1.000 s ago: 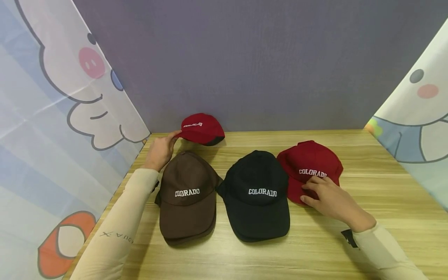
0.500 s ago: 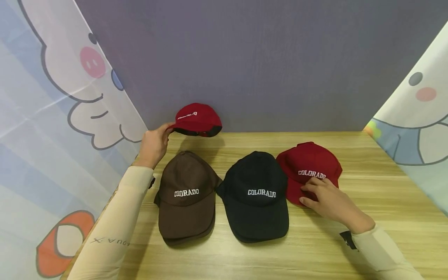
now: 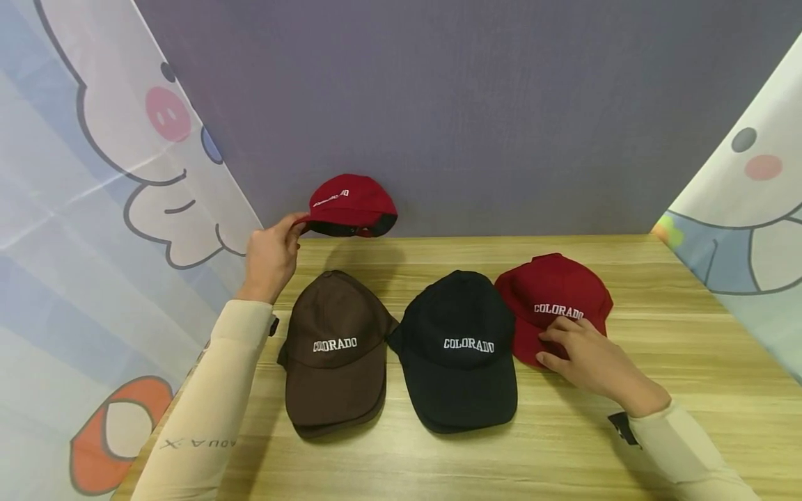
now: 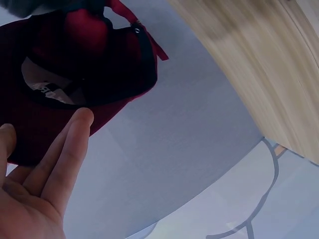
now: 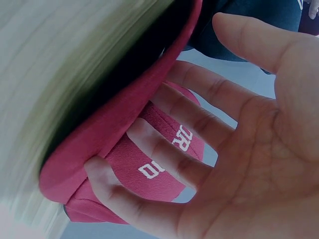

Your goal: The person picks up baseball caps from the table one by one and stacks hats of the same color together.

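Note:
My left hand (image 3: 271,261) pinches the brim edge of a red baseball cap (image 3: 354,198), which hangs above the back left of the table. Its dark inside and back strap show in the left wrist view, with the fingers (image 4: 70,159) under the brim (image 4: 30,129). At the right, a second red cap (image 3: 557,282) lettered COLORADO lies on the table. My right hand (image 3: 595,362) rests on its brim, the fingers (image 5: 164,152) spread and lightly bent over it in the right wrist view. Between the hands lie a brown cap (image 3: 335,313) and a black cap (image 3: 464,313).
The brown and black caps lie side by side on the wooden table (image 3: 677,313), brims toward me; each shows a second brim edge beneath. A grey panel (image 3: 464,118) stands behind the table. Cartoon-printed sheets (image 3: 119,278) flank it.
My left hand has raised the pinched red cap and drawn it slightly left, tipping it so its underside shows. The right hand and the other caps have stayed put.

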### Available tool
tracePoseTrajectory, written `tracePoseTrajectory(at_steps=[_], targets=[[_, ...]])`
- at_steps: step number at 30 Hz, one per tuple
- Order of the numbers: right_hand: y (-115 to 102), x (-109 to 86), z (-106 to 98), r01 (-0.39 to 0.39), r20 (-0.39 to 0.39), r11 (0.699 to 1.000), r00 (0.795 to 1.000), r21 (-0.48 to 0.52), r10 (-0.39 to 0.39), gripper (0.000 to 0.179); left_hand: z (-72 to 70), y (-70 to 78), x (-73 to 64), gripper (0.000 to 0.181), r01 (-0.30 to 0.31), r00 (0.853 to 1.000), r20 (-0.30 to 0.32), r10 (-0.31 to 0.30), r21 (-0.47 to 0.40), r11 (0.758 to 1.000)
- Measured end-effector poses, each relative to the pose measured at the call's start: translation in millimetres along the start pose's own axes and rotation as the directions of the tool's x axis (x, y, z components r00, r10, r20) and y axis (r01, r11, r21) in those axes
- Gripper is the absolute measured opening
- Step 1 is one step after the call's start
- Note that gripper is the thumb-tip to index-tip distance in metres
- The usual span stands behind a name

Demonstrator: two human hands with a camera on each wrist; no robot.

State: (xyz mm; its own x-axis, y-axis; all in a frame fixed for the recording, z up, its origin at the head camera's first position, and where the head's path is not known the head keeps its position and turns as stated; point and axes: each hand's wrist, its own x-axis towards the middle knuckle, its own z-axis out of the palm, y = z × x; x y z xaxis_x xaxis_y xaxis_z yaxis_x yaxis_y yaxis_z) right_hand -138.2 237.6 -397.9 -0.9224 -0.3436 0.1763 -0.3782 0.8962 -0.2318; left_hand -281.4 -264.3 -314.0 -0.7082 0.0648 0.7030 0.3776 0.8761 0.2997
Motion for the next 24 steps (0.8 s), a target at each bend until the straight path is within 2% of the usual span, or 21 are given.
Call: tracePoseTrajectory(at_steps=[12,24], targets=[[1,-0.5,-1,-0.01,0.009,1.0,1.0,0.001,0.01,0.034,-10.1,12.8,3.2,0.028,0.059,0.994,-0.091,-0.064,-0.061,0.996],[-1,0.1,0,0.005,0.001,1.0,1.0,0.0,-0.005,0.034,-19.8,26.3,0.3,0.029,0.128,0.986,-0.104,-0.133,-0.058,0.99]])
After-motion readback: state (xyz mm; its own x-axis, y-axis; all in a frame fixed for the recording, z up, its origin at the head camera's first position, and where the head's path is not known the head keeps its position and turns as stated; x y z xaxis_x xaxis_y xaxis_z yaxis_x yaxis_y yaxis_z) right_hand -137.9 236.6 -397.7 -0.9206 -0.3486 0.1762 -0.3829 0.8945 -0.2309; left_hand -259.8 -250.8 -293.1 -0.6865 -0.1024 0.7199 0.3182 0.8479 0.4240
